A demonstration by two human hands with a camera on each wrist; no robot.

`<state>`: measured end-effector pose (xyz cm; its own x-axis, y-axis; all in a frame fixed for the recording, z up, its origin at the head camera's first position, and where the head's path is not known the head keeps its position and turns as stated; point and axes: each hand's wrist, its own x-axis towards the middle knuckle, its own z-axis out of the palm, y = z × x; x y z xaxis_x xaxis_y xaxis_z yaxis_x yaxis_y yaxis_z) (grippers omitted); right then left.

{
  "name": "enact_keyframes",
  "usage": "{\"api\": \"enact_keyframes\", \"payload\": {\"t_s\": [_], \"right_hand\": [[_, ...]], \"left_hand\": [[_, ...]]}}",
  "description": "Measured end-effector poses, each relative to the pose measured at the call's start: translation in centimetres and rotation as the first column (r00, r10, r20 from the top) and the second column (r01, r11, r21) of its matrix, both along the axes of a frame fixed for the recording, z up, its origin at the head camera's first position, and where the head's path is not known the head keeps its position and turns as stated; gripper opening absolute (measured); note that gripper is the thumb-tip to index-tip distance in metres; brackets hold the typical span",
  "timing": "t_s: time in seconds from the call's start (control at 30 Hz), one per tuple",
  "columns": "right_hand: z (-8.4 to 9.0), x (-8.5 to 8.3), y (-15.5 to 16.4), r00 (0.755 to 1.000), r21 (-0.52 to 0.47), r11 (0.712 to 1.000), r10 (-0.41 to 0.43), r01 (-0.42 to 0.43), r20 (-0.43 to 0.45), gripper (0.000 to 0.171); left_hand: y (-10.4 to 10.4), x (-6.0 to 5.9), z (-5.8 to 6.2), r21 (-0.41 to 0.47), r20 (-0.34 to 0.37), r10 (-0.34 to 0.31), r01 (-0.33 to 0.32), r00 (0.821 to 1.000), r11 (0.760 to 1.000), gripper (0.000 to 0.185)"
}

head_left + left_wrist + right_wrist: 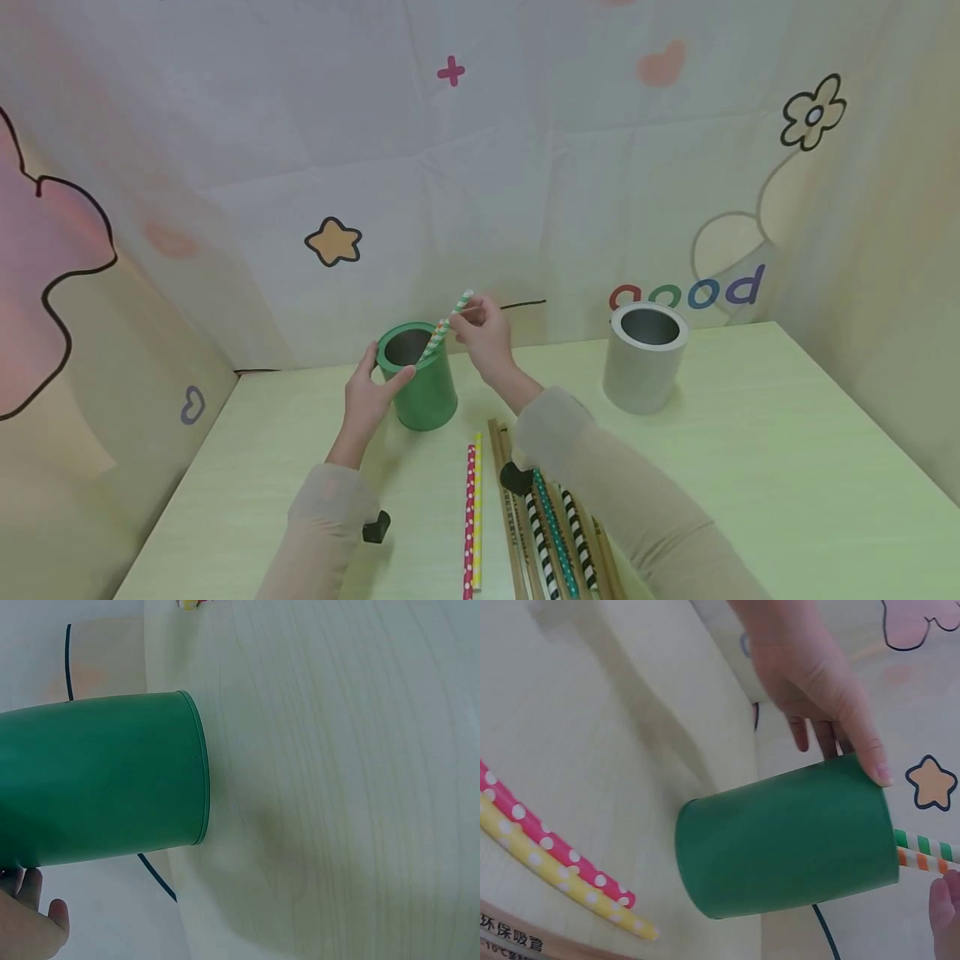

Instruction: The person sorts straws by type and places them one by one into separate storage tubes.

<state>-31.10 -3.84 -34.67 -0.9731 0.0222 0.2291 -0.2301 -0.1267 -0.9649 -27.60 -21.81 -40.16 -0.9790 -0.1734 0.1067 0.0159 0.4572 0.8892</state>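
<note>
Held a green-striped paper straw [450,321] in the right hand [483,329], fingers pinched on its upper part, lower end already dipped inside the mouth of the green cup [417,375]. Showed, in the right wrist view, an orange-striped straw [922,862] alongside the green-striped one, both poking out past the cup's rim. Lay tilted, long axis slanting down and leftward from the hand into the cup, the cup thus just below and left of the right hand. Steadied the cup with the left hand [369,392], thumb and fingers curled round its wall near the rim, so closest of the two hands to the cup.

Stood upright on the pale yellow-green bench [750,467], near its back edge. Further right, well apart, a grey cup [645,357], also upright. Nearer the person, a pink dotted straw [470,517] and a yellow straw [477,508] side by side, and beside them a bunch of striped and brown straws [555,533] partly under the right sleeve. Hung behind and to both sides, a pastel cloth backdrop [480,167] printed with a star, hearts and a flower.
</note>
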Motion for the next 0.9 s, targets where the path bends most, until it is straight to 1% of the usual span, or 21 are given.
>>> {"api": "enact_keyframes", "payload": {"t_s": [0.23,0.4,0.57,0.73,0.83,0.9], "right_hand": [[-1.2,0.3,-0.3,0.999,0.113,0.993,0.032,-0.033,0.012,0.019],[-1.4,0.5,0.7,0.996,0.210,0.974,0.081,-0.089,0.044,0.022],[-0.9,0.7,2.6,0.982,0.285,0.941,0.160,-0.182,0.099,0.024],[-0.5,1.1,4.6,0.961,0.356,0.894,0.233,-0.272,0.148,0.028],[-0.7,1.5,5.7,0.948,0.383,0.869,0.268,-0.314,0.170,0.029],[-0.9,1.8,6.3,0.942,0.391,0.858,0.284,-0.334,0.181,0.030]], "left_hand": [[0.2,-0.1,0.0,0.007,-0.009,0.003,-0.002,1.000,1.000,0.089],[0.3,-0.1,0.0,0.014,-0.016,0.003,-0.003,1.000,1.000,0.088],[0.3,0.0,0.1,0.012,-0.008,0.002,-0.002,1.000,1.000,0.088],[0.2,0.1,0.1,0.008,-0.020,0.001,0.000,1.000,1.000,0.088],[0.1,0.1,0.0,0.003,-0.017,0.000,0.000,1.000,1.000,0.088],[0.1,0.1,0.0,0.000,-0.015,-0.001,0.001,1.000,1.000,0.088]]}}
